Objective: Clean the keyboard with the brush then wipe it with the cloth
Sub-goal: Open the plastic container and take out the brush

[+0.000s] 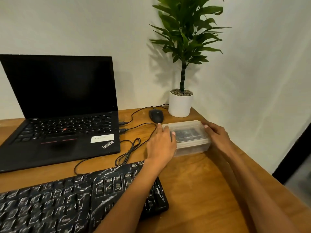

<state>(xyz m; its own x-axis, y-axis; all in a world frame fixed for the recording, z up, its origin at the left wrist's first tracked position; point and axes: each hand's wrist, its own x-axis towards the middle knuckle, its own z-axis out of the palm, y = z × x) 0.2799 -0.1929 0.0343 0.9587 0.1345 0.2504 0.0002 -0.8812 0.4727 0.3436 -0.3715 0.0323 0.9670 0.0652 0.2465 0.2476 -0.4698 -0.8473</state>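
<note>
Keyboard (pixel 67 199), streaked white, lies uncleaned; left hand (pixel 161 142) and right hand (pixel 217 137) curl fingers (pixel 164 131) round the ends of a lidded plastic container (pixel 190 132), probably steadying it to open.

"ThinkPad" logo on the laptop (pixel 67 132) palm rest, white sticker (pixel 102 138) beside it unreadable, keyboard (pixel 75 199) legends too blurred

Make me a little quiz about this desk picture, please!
1. True or false: the laptop screen is lit up.
2. The left hand and the right hand both hold the: A) cup B) clear box C) book.
3. Fill in: the keyboard is streaked with ____ marks.
Key: 1 false; 2 B; 3 white.
</note>
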